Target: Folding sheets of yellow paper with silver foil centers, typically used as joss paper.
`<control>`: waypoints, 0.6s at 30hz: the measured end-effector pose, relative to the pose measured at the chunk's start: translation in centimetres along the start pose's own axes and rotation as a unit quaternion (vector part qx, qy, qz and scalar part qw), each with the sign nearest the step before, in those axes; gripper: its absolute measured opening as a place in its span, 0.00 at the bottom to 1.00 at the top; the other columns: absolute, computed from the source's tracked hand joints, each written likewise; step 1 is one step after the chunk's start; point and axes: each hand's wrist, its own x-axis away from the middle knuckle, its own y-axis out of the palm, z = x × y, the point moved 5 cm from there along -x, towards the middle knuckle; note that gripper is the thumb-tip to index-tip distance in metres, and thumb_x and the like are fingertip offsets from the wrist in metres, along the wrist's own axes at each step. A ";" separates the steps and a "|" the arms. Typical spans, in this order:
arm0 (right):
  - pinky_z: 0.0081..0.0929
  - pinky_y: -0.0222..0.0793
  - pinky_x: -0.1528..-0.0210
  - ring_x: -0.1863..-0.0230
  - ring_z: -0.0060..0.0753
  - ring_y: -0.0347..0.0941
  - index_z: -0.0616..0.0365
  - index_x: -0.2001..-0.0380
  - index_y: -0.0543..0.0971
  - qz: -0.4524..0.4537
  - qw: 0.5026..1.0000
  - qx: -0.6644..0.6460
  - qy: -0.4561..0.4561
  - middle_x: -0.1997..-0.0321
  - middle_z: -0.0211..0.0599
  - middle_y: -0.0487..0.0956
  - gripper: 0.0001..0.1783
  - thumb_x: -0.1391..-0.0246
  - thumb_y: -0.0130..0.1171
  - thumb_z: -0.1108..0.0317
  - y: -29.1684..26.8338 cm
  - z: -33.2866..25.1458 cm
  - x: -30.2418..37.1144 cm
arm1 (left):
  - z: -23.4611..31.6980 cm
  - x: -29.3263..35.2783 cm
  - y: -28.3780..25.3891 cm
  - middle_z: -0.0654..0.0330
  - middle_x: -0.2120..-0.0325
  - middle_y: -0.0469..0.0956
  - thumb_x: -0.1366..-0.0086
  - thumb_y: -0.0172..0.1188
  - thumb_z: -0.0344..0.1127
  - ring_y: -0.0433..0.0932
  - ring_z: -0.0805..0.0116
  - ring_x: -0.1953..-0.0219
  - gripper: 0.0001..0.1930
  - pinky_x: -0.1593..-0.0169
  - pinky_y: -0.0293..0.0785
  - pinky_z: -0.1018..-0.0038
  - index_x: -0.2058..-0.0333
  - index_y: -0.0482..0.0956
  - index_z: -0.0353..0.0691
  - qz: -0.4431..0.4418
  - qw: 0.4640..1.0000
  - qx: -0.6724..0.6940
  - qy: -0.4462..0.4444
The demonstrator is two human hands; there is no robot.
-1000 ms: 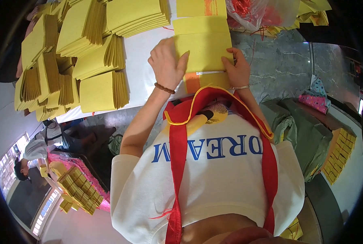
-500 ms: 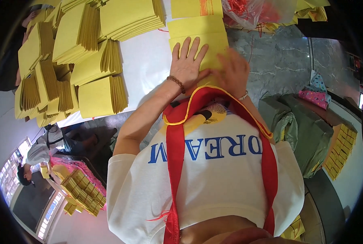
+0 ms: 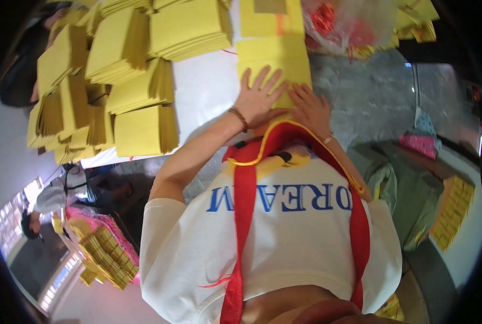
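Yellow paper lies along the right edge of the table, near its front corner. I see the left hand and right hand open, palms down on it; a second ago they held its sides. I judge they're flattening it. Yellow stacks sit leftward.

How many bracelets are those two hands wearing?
2: a brown beaded bracelet at the wrist of the left hand, and a thin pale bracelet at the wrist of the right hand.
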 end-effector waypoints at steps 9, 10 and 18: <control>0.57 0.31 0.39 0.33 0.35 0.41 0.51 0.41 0.55 0.050 0.994 0.098 -0.016 0.34 0.34 0.49 0.31 0.46 0.43 0.53 -1.1 0.5 -2.9 | 1.2 0.1 -1.2 0.56 0.43 0.57 0.50 0.54 0.59 0.56 0.53 0.43 0.35 0.45 0.51 0.50 0.46 0.62 0.50 0.025 0.999 -0.013 0.025; 0.57 0.31 0.39 0.33 0.35 0.41 0.51 0.41 0.55 0.052 0.994 0.098 -0.024 0.34 0.34 0.49 0.31 0.46 0.43 0.53 -1.3 0.4 -3.2 | 1.6 0.1 -1.5 0.52 0.46 0.60 0.49 0.54 0.56 0.61 0.55 0.47 0.34 0.49 0.58 0.57 0.47 0.63 0.42 0.036 0.997 -0.049 0.051; 0.33 0.45 0.38 0.37 0.31 0.52 0.60 0.45 0.63 0.022 0.884 -0.464 0.043 0.39 0.37 0.60 0.24 0.42 0.43 0.60 -3.3 2.9 -4.6 | 2.6 -0.1 -1.7 0.46 0.57 0.70 0.52 0.54 0.40 0.69 0.58 0.59 0.27 0.60 0.67 0.69 0.54 0.68 0.32 0.089 0.986 -0.133 0.039</control>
